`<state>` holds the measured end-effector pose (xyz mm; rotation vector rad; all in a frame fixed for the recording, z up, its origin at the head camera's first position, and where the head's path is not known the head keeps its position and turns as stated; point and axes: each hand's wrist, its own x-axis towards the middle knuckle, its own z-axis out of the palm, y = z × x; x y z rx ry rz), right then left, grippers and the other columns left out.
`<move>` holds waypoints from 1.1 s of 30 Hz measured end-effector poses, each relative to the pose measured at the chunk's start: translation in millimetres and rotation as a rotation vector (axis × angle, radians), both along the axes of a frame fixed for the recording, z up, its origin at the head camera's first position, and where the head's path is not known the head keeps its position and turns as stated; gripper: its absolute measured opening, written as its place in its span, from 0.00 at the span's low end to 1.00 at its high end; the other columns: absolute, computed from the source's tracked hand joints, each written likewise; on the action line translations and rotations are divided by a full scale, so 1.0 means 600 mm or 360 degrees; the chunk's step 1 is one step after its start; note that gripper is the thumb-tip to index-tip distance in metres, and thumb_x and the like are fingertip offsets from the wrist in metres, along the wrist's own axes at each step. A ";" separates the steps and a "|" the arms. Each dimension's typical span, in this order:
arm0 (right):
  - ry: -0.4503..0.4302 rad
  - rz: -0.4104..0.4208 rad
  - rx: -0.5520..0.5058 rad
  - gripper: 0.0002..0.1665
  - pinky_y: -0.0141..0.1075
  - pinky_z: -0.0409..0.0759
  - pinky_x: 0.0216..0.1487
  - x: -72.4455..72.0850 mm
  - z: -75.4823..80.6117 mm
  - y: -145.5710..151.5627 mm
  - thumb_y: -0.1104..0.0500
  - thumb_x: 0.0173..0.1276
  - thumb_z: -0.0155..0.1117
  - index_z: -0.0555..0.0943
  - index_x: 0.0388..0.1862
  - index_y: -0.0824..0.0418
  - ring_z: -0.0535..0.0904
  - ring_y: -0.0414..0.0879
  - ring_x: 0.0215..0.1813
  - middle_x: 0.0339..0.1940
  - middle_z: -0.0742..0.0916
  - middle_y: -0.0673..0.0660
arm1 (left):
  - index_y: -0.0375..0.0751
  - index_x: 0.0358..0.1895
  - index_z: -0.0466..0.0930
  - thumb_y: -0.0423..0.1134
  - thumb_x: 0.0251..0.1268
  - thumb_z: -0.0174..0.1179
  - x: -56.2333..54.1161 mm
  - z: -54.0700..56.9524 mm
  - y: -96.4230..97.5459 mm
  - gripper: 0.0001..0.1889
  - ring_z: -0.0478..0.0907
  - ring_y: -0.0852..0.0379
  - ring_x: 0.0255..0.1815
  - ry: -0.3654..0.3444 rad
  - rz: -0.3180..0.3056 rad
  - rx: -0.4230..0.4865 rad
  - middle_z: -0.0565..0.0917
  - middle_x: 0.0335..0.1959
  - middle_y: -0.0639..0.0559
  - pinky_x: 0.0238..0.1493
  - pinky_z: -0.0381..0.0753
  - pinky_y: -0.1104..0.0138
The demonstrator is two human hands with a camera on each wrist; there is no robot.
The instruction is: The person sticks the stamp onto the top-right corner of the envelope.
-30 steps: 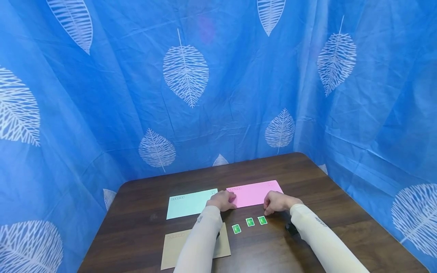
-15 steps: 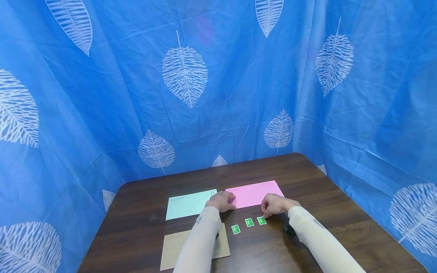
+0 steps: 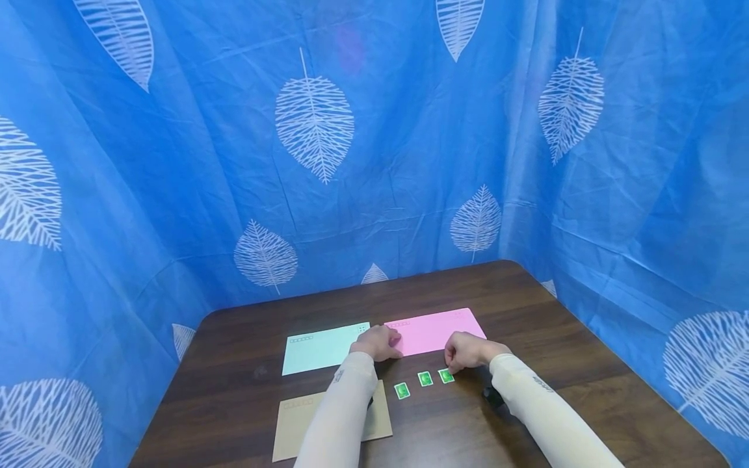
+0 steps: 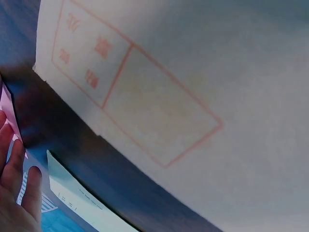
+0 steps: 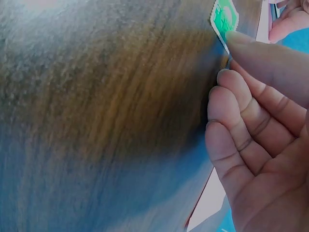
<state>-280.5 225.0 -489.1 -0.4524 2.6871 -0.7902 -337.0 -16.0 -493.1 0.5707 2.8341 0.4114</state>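
My right hand (image 3: 466,351) is at the rightmost of a short row of green stamps, pinching one corner of that stamp (image 5: 225,19) between thumb and index finger. In the right wrist view its other fingers are curled beside the thumb. Two more green stamps, a middle one (image 3: 424,379) and a left one (image 3: 402,390), lie flat on the table. My left hand (image 3: 377,342) rests at the left end of the pink envelope (image 3: 435,332), fingers relaxed and extended. It overlaps the corner of the mint-green envelope (image 3: 322,350) in the head view.
A tan envelope (image 3: 292,429) lies under my left forearm at the front; its printed red box fills much of the left wrist view. The dark wooden table (image 3: 544,325) has rounded back corners. Blue leaf-patterned curtains (image 3: 380,214) hang behind and beside it.
My right hand has shifted slightly down and left, from beside the rightmost stamp onto its corner. The left hand stays at the pink envelope.
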 end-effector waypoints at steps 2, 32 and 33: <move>0.0018 0.0008 0.0000 0.13 0.32 0.69 0.25 0.000 -0.003 0.000 0.69 0.57 0.73 0.81 0.19 0.58 0.72 0.41 0.23 0.17 0.79 0.47 | 0.56 0.56 0.85 0.52 0.59 0.71 0.001 0.000 0.000 0.21 0.74 0.58 0.35 -0.0004 0.0003 0.0013 0.77 0.26 0.56 0.35 0.75 0.64; -0.0008 -0.0018 0.0041 0.16 0.29 0.66 0.22 -0.006 -0.002 -0.004 0.70 0.60 0.66 0.81 0.16 0.57 0.70 0.39 0.20 0.14 0.77 0.46 | 0.56 0.59 0.84 0.52 0.57 0.73 0.000 0.000 -0.003 0.24 0.76 0.57 0.43 -0.0010 0.0010 0.0037 0.84 0.42 0.57 0.44 0.79 0.61; -0.0016 -0.0019 0.0041 0.16 0.29 0.65 0.22 -0.006 -0.002 -0.004 0.70 0.60 0.66 0.81 0.16 0.57 0.69 0.39 0.19 0.14 0.77 0.46 | 0.56 0.59 0.84 0.52 0.57 0.73 0.001 -0.001 -0.003 0.24 0.76 0.57 0.43 -0.0013 0.0011 0.0038 0.84 0.42 0.57 0.43 0.79 0.61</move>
